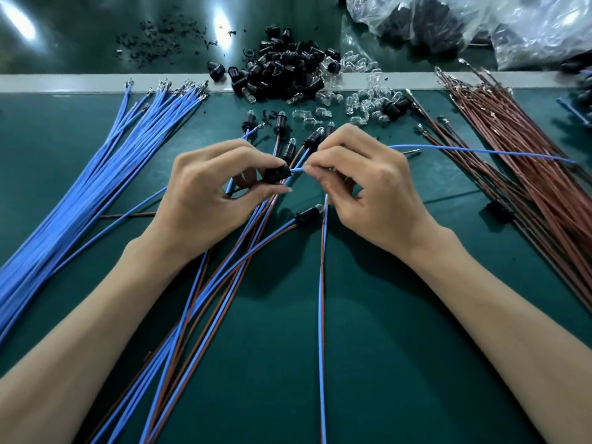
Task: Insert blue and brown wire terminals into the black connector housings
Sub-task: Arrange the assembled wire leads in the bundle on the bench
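Left hand (205, 193): grip clenched on a black connector housing (276, 174), pinched between thumb and fingertips, held above the table (384, 315). Right hand (368, 187): grip pinching a blue wire (296, 170) just beside the housing's open end. The wire tip meets the housing; how far in it sits, can't tell. The rest of that wire runs out behind the right hand toward the right, over the brown wire bundle (528, 174).

Under and between the hands: finished assemblies (307, 213), black housings with clear bulbs fitted and paired blue and brown leads fanning toward the near edge.

Left side of table: loose blue wire bundle (96, 187), metal terminals at the far ends. Right side: brown bundle, terminals also at the far ends, and one stray black housing (498, 210) lying against it.

Far centre: pile of black housings (282, 75), with clear glass bulbs (362, 104) scattered beside and partly mixed in. Black scraps (153, 46) farther back on the left.

Top right: clear plastic bag (480, 24), crumpled, with dark parts inside; exact type not readable.
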A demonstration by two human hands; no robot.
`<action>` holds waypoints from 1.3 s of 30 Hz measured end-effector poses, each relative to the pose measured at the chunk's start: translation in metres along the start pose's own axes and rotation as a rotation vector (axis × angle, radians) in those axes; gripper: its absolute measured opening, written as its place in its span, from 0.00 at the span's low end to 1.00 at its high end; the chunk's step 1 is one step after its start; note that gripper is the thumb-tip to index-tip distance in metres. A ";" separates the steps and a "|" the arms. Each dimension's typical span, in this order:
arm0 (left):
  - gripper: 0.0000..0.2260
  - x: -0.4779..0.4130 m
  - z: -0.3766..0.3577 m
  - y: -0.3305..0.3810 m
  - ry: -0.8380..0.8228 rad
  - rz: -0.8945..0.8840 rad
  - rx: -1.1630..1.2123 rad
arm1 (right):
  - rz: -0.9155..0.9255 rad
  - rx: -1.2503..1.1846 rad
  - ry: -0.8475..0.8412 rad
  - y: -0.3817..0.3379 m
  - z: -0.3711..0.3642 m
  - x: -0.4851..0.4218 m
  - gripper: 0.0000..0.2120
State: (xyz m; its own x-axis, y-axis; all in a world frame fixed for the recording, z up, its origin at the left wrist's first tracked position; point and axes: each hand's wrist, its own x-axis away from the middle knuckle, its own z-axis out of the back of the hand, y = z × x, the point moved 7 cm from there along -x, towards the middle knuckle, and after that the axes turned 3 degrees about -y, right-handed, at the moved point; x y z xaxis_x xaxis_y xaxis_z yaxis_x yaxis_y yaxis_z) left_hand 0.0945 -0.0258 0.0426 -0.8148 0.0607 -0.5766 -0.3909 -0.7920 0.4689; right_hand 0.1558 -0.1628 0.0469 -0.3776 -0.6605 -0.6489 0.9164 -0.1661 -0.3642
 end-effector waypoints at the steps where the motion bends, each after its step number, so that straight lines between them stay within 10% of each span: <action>1: 0.11 0.000 -0.001 0.001 -0.007 -0.005 -0.002 | -0.010 0.012 0.005 0.001 0.001 0.000 0.06; 39: 0.12 0.000 0.007 -0.007 0.033 0.200 0.292 | -0.064 -0.010 0.089 0.006 0.007 0.000 0.05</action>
State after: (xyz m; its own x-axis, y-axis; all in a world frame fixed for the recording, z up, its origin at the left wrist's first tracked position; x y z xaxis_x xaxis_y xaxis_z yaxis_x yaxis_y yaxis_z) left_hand 0.0946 -0.0158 0.0444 -0.8754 -0.1012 -0.4727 -0.3347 -0.5787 0.7437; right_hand 0.1626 -0.1687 0.0491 -0.4464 -0.5807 -0.6807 0.8886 -0.1984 -0.4135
